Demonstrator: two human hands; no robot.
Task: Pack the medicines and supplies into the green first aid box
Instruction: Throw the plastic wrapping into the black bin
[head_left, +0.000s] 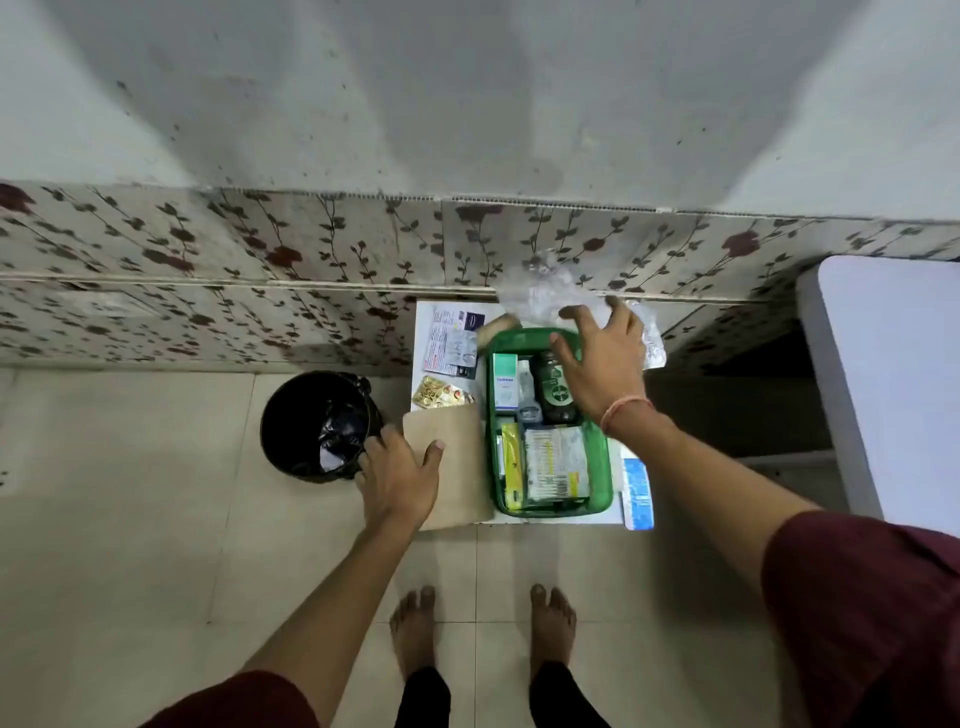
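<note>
The green first aid box (602, 470) sits open on a small white table (618, 512). Inside lie a dark bottle (553, 395), a white and green carton (505, 387), a yellow-green pack (511, 467) and blister strips (556, 462). My right hand (605, 364) hovers over the box's far right corner, fingers spread, fingertips at a clear plastic bag (535, 291) behind the box. My left hand (397, 478) grips the left edge of a brown paper packet (457, 457) lying left of the box, thumb on top.
Left of the box lie printed strips (452, 340), a gold blister strip (441, 392) and a tan bandage roll (498, 327). A blue and white strip (638, 493) lies at the right. A black bin (317, 423) stands on the floor at left, a white table (893, 384) at right.
</note>
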